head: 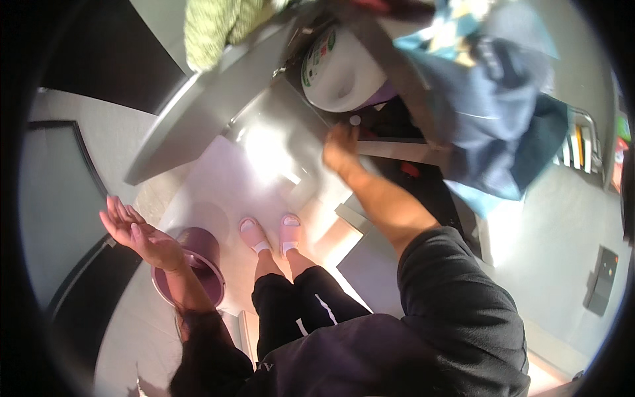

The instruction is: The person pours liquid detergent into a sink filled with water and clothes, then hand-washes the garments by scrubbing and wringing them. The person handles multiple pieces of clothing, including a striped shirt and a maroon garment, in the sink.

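My left hand (144,238) is raised over a purple bucket (201,243), palm up, with its fingers apart and nothing in it. On the other side, my right hand (342,146) reaches to the edge of a dark open compartment (389,119). Close to its fingertips is a small pale round thing (355,120), too blurred to name. The fingers are partly hidden, so I cannot tell whether they grip anything. Just beyond that hand, a large white container (342,74) with a green-edged printed label and some purple at its bottom sits in the compartment.
A grey panel (198,114), apparently a cabinet door, stands out at the left. Blue and dark cloths (491,109) hang at the right. Yellow-green fabric (213,34) lies at the top. Pink slippers (290,233) are on my feet. Bright light glares off the floor.
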### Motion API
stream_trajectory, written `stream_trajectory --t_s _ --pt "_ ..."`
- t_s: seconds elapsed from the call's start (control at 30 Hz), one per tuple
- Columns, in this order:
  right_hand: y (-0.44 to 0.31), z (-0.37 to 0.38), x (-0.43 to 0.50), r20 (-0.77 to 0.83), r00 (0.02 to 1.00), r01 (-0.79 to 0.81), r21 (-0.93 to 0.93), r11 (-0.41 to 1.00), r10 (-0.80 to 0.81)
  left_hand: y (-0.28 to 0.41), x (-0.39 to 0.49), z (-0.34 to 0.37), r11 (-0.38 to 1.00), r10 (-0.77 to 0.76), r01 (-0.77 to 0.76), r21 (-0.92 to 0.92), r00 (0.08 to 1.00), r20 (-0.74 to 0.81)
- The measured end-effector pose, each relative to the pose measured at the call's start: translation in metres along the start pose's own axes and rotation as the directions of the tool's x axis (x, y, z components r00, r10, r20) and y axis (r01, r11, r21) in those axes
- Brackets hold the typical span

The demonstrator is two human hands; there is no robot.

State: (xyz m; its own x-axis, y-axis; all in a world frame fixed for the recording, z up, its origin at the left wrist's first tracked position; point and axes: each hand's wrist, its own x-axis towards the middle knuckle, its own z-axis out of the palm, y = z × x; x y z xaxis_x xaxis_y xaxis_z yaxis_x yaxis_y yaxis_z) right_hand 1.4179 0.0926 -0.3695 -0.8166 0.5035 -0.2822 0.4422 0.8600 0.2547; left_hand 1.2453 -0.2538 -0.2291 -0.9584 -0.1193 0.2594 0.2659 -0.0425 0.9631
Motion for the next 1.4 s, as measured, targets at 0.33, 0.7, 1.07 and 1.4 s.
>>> stream_trajectory --t_s 0.33,0.7,1.07,1.4 --pt "0.042 -0.163 -0.351 0.99 -0.007 0.128 0.14 0.982 -0.14 0.003 0.006 -0.009 0.96 -0.273 0.203 0.191 0.828 0.49" --pt "0.086 -0.073 -0.448 0.98 0.193 -0.966 0.18 0.187 0.054 0.196 -0.131 0.106 0.906 -0.423 -0.155 0.395 -0.387 0.819" --pt "0.044 -0.29 -0.302 0.356 0.93 -0.357 0.808 0.468 0.093 0.353 0.043 0.026 0.864 -0.018 0.252 0.435 -0.849 0.528" --pt "0.098 -0.403 -0.209 -0.106 0.947 -0.128 0.739 0.661 0.303 0.472 0.162 -0.063 0.394 0.853 0.77 -0.501 -0.104 0.511"
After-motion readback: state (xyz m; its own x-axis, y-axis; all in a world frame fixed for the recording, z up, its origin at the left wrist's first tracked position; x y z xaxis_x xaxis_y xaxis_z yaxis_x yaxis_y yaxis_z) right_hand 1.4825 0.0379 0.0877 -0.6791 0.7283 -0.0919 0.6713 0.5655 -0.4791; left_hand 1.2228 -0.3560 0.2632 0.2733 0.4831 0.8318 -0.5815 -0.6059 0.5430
